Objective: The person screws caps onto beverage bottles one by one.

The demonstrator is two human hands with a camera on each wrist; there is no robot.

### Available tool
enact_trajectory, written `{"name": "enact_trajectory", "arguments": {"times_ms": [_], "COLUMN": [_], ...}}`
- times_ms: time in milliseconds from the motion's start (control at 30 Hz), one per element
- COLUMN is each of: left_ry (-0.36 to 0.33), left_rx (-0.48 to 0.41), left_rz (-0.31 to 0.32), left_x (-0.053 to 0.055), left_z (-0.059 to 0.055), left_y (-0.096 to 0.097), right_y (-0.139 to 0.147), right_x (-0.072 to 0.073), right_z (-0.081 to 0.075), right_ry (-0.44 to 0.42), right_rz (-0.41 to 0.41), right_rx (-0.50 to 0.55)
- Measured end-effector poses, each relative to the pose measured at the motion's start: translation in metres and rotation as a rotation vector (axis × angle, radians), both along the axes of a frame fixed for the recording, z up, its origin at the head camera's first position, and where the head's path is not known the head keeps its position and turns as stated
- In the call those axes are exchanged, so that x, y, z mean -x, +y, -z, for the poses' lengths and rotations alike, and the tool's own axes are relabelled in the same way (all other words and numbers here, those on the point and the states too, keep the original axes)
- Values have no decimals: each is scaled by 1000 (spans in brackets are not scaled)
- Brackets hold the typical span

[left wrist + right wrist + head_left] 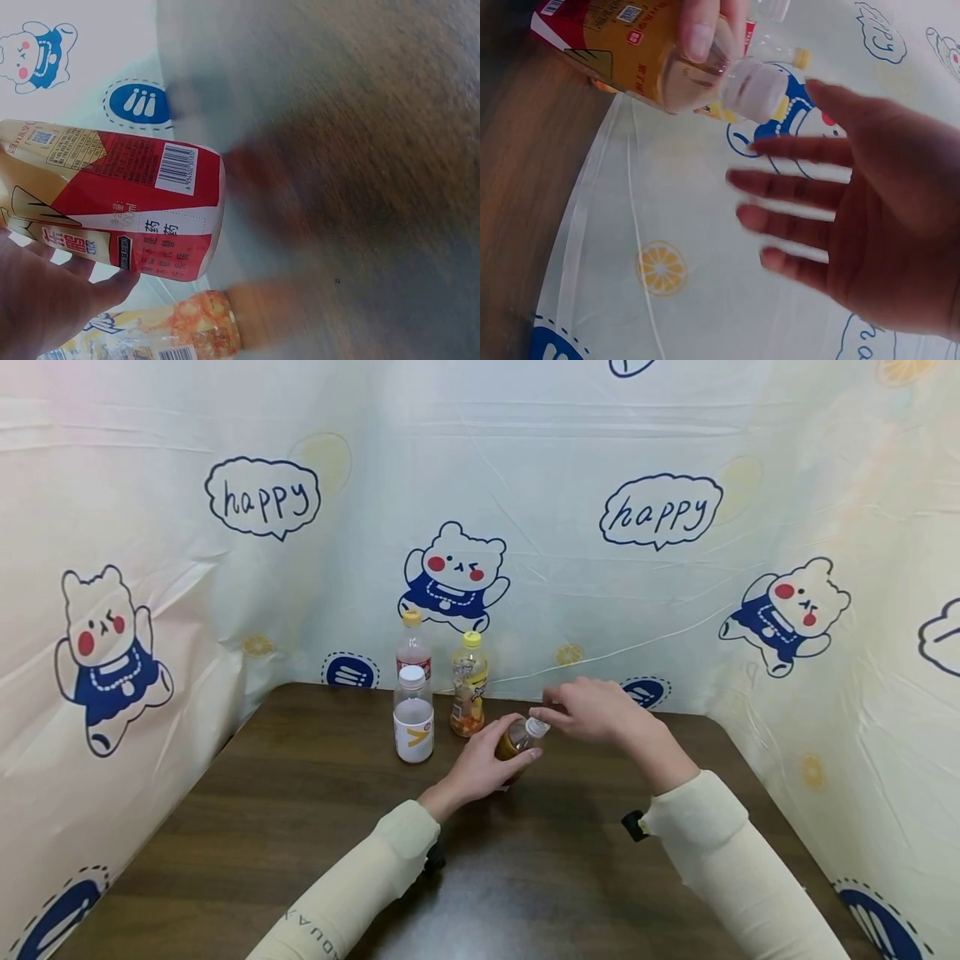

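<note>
A drink bottle with a red and gold label (112,191) and a white cap (756,90) is gripped by my left hand (480,764), fingers and thumb around its sides. It leans to the right, and its base is close over the table in the left wrist view. Beside the cap is my right hand (596,710). The right wrist view shows this hand's fingers (795,187) spread and fairly straight, apart from the cap, with nothing in them.
Behind my left hand stand a yellow-capped bottle with orange contents (468,693), a white-capped bottle with a white label (413,727) and an orange-capped bottle (412,647). They are near the back of the brown table (315,802), before a printed curtain (540,468).
</note>
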State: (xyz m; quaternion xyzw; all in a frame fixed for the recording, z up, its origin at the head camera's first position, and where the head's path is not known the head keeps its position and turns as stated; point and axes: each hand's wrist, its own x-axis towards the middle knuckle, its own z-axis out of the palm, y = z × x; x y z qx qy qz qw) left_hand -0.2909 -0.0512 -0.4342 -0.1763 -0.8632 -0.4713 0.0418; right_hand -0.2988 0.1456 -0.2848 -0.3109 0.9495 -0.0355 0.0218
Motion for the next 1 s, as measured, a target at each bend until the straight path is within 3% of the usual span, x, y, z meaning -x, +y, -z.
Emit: {"name": "enact_trajectory", "arguments": {"times_ms": [233, 433, 667, 1000], "left_ry": [-8, -2, 11, 6], "left_rx": [6, -2, 1, 30], "left_rz": [-2, 7, 5, 4], "left_x": [-2, -2, -1, -2], "left_z": [0, -1, -1, 0], "left_y": [-1, -1, -1, 0], "right_y": [-2, -3, -3, -4], "right_x": [-3, -3, -2, -1], "right_z": [-2, -1, 2, 5], "right_ry": [-53, -55, -67, 10], "right_rz": [-141, -189, -141, -23], "right_rx": [57, 73, 89, -8]}}
